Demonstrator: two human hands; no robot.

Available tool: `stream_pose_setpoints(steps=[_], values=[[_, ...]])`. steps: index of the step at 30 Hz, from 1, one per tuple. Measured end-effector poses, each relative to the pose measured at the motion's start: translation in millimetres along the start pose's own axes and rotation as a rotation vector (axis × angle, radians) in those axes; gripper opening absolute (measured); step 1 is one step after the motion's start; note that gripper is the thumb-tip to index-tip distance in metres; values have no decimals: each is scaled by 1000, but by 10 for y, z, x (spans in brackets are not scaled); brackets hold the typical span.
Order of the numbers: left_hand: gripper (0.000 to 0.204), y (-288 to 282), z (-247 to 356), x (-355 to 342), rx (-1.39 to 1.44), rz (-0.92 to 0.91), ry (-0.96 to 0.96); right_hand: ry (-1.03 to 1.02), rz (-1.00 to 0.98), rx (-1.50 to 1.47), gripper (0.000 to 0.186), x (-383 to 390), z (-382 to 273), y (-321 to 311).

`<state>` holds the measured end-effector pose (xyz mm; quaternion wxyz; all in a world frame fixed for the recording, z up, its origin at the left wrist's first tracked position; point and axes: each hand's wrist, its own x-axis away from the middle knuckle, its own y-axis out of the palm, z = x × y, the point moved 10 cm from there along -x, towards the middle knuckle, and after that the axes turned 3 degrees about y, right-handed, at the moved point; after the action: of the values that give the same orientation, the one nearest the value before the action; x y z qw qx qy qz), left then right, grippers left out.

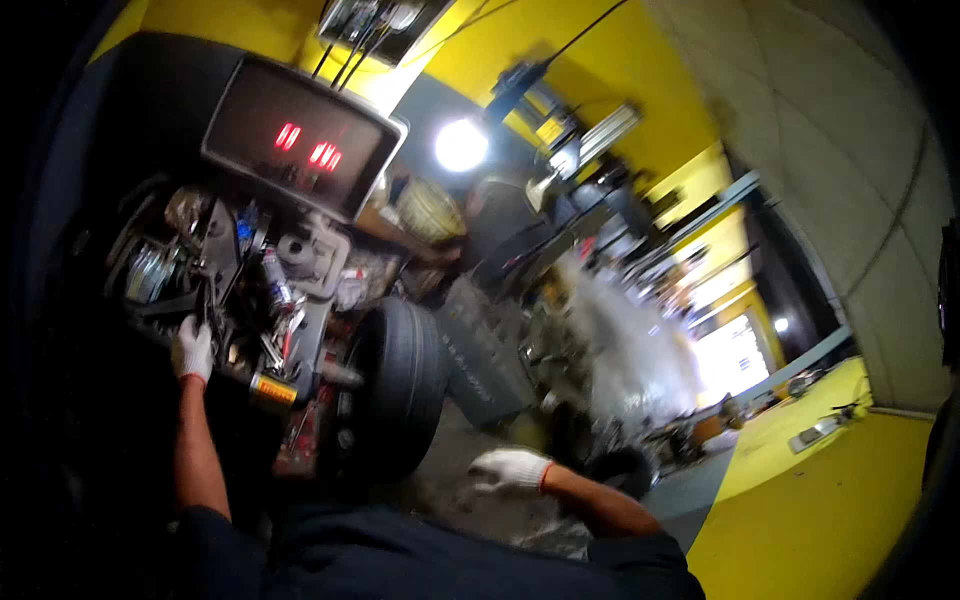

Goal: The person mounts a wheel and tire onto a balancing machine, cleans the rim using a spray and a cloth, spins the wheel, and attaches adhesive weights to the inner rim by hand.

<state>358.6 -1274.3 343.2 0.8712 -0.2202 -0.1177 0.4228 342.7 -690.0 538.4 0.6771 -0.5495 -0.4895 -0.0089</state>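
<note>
Head view: at the left of the frame, the gloved left hand (193, 347) is at the tray (316, 340), fingers partly curled by a dark tool (207, 298); blur hides whether it grips it. At lower centre, the right hand (508, 470) hangs loosely half-curled, nothing visible in it. Between them the tyre (408, 385) stands upright, apparently mounted that way. Below the screen (290, 135), the tray presumably keeps tools within reach.

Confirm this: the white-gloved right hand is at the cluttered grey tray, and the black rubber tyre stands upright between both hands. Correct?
Wrong hand: the head view shows the white-gloved left hand at the cluttered grey tray. The black rubber tyre does stand upright between it and the right hand.
</note>
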Motion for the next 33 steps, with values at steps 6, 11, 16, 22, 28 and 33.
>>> stream_pose_setpoints(steps=[6, 11, 16, 22, 28, 33], values=[[40, -207, -75, 809, 53, 296, -19, 278, 12, -392, 51, -687, 812, 1489], [43, -324, -667, 1837, 32, 245, -59, 733, 178, -937, 54, -619, 1238, 3487], [32, 1151, -1846, 2808, 171, -166, -418, 839, -217, -689, 40, 225, 1415, 6579], [21, 1214, -2265, 2945, -865, -1079, 769, 997, 210, -1636, 32, -45, 980, 5905], [30, 1086, -2003, 2761, -564, -893, -113, 1083, 445, -1752, 23, 241, 1220, 5379], [21, 537, -1859, 2842, -26, -572, -593, 1009, 208, -1752, 34, -101, 1260, 4954]])
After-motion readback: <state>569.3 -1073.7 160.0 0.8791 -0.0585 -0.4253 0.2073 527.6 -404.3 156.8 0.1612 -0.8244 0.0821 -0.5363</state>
